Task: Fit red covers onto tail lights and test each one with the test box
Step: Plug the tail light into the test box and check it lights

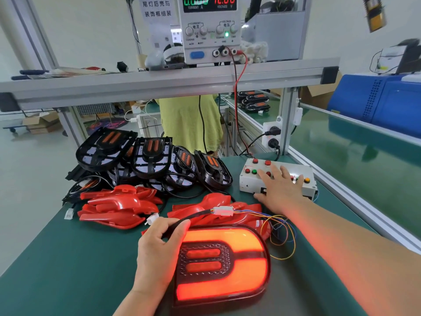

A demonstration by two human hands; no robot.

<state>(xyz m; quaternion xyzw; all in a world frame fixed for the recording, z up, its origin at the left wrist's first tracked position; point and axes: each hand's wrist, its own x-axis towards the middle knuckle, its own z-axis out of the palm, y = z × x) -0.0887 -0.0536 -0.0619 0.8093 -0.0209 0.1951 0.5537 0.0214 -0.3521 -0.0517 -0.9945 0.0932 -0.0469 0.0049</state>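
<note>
Right now your left hand (159, 252) curls round the left edge of the glowing, red-covered oval tail light (224, 265), steadying it face-up on the green bench mat (68, 258) near you for checking. Your right hand (281, 192) lies spread, fingers straight, on the white button-topped test box (249, 182), probably working a button.

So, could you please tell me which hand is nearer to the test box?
Right. The right hand rests on the test box, fingers over its buttons; the left hand is apart, nearer the person, holding the lit tail light.
</note>
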